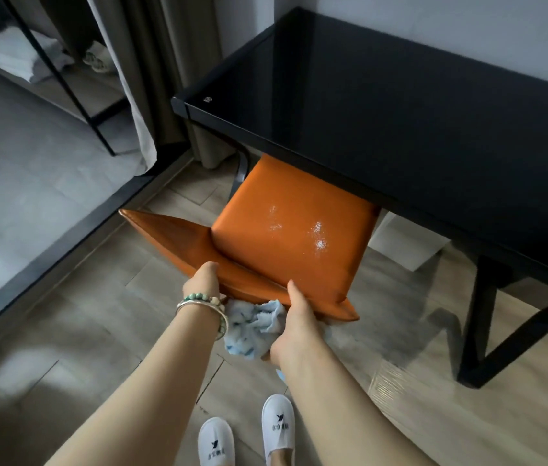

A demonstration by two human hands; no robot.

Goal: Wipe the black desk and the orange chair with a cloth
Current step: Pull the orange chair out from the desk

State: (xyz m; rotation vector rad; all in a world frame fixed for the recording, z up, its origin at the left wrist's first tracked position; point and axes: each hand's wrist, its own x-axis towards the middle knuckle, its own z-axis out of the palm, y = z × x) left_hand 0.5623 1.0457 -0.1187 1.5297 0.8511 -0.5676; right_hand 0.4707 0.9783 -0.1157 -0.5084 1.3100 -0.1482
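The orange chair (pixel 286 230) stands partly tucked under the glossy black desk (pixel 383 95), its backrest toward me. White specks or glare spots dot the seat. My left hand (pixel 203 280) grips the top edge of the backrest, fingers curled over it. My right hand (pixel 294 322) grips the same edge further right, thumb on the front face, and also holds a crumpled light blue and white cloth (pixel 252 326) bunched below the backrest between my hands.
A white box (pixel 404 242) sits on the wooden floor under the desk. The desk's black leg (pixel 481 331) stands at right. A black-framed glass partition (pixel 64 210) and curtain (pixel 151 79) lie to the left. My white slippers (pixel 249 435) are at the bottom.
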